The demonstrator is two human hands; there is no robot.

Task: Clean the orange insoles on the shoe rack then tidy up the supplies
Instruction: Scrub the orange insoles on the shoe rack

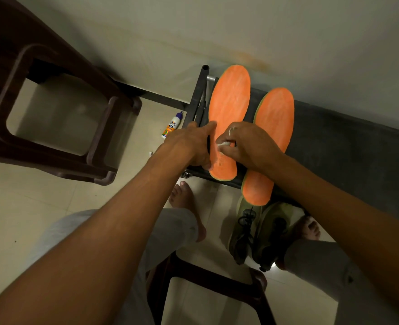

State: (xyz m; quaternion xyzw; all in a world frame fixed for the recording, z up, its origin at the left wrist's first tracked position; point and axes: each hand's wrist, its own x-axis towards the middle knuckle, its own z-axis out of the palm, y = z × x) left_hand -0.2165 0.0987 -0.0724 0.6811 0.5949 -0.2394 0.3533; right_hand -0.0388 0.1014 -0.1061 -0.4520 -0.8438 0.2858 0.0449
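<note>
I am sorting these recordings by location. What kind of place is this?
Most likely a home, perhaps an entry corner: a dark shoe rack stands against a plain wall, olive shoes lie on the tiled floor in front of it, and a brown plastic stool stands beside.

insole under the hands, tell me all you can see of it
The insole is bright orange with a thin greenish rim, faintly streaked. It lies flat on the dark rack, toe toward the wall, beside the other insole. The left hand grips its side; the right hand presses a small white wad on it.
</note>
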